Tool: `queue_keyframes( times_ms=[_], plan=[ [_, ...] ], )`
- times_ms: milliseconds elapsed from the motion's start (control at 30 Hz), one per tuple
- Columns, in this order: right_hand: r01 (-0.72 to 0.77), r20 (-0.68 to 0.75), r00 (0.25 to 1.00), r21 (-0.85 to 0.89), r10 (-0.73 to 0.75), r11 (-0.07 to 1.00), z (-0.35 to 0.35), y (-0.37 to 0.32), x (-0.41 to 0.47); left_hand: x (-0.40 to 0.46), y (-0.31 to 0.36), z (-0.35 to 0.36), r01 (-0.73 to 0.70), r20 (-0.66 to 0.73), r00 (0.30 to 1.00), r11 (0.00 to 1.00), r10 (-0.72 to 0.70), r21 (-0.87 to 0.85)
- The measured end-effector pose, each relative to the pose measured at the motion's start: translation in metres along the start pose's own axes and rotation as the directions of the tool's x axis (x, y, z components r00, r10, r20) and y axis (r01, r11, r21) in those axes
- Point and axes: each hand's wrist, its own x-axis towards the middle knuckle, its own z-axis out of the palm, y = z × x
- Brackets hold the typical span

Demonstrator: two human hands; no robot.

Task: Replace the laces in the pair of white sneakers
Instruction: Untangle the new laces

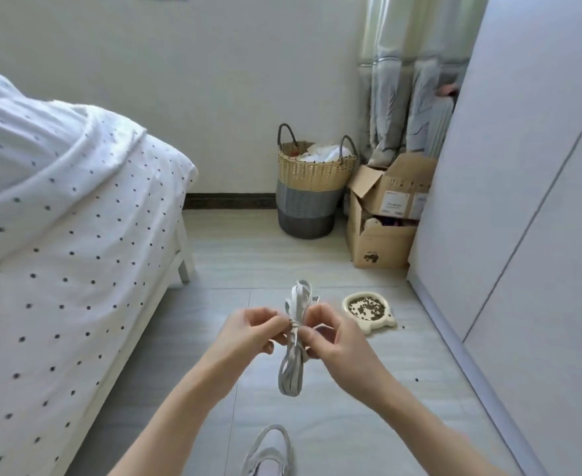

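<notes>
Above grey floor (351,424), white bundled laces (293,359).

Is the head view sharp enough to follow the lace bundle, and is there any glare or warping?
Head view: soft, even daylight, no glare; lace bundle and both hands, left hand and right hand, slightly blurred; wide-angle bending at the wardrobe edges; sneaker cropped at the bottom edge.

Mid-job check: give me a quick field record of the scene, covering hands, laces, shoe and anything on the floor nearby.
left hand: pinches the lace bundle at its tied middle
right hand: pinches the same spot from the other side
lace bundle: white, still coiled, held in the air
sneaker: one partly in view on the floor, bottom edge
pet food dish: on the floor, right of the hands
bed: left
</notes>
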Motion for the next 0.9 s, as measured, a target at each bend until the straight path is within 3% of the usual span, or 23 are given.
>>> queue_keyframes(
  times_ms=[133,267,300,400,600,733,833,900],
  plan=[
    [-0.002,0.006,1.0,-0.113,0.003,0.994,-0.008,-0.018,-0.035,-0.039,0.012,0.005,-0.016,0.095,0.995,0.984,-0.001,0.175],
    [0.005,0.092,0.996,-0.288,0.023,0.958,-0.019,-0.031,-0.06,-0.058,0.015,0.016,-0.022,0.147,0.988,0.894,-0.05,0.447],
    [-0.003,0.093,0.995,-0.256,0.028,0.967,-0.02,-0.034,-0.065,-0.062,0.016,0.019,-0.028,0.152,0.988,0.909,-0.039,0.415],
    [-0.029,0.045,0.999,-0.038,0.031,0.999,-0.026,-0.044,-0.072,-0.068,0.023,0.034,-0.03,0.139,0.99,0.994,0.015,0.109],
    [-0.112,0.107,0.992,0.442,0.072,0.89,-0.038,-0.049,-0.069,-0.07,0.031,0.048,-0.025,0.015,0.999,0.966,0.03,-0.256],
    [-0.109,0.098,0.993,0.439,0.073,0.892,-0.038,-0.046,-0.059,-0.061,0.029,0.046,-0.047,-0.11,0.994,0.967,0.02,-0.249],
    [-0.099,0.053,0.995,0.369,0.086,0.924,-0.037,-0.04,-0.053,-0.058,0.027,0.048,-0.09,-0.083,0.994,0.958,0.07,-0.271],
    [-0.1,0.042,0.995,0.321,0.091,0.942,-0.038,-0.036,-0.048,-0.055,0.024,0.048,-0.11,-0.081,0.992,0.975,0.096,-0.192]
  ],
)
